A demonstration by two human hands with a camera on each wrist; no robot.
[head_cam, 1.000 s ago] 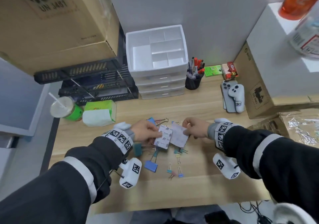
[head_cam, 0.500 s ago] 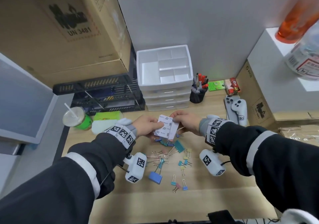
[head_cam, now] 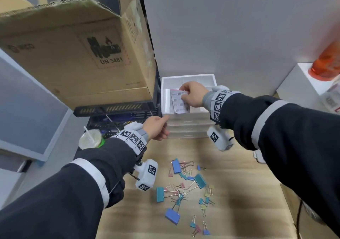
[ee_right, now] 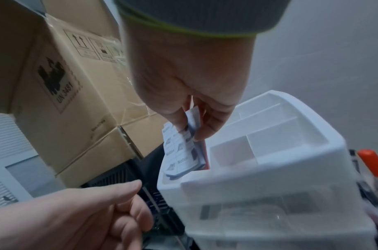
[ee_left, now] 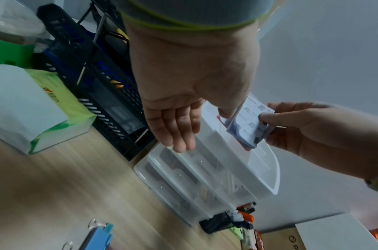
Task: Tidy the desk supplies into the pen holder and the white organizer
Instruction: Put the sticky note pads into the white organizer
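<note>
- Head view gives me the biggest thing first: a cardboard box marked UN 3481, sitting on a black crate stack at the left of the wooden desk.
- Next in size, the white organizer stands against the wall just right of the crates, its divided top tray above clear drawers.
- My right hand is over the tray's left compartment, thumb and fingers pinching a packet of sticky notes near its top edge; in the right wrist view the packet hangs tilted with its lower end already inside that compartment.
- My left hand holds nothing; its fingers are loosely bent beside the organizer's front left corner, and I cannot tell whether they touch it. The left wrist view shows the fingers relaxed over the drawers.
- A lidded drink cup with a straw stands left of my left wrist.
- The black pen holder, with orange-capped markers in it, shows only in the left wrist view, just beside the organizer's far side.
- Smallest: binder clips in blue, teal, pink and yellow lie scattered on the desk, well in front of the organizer.
</note>
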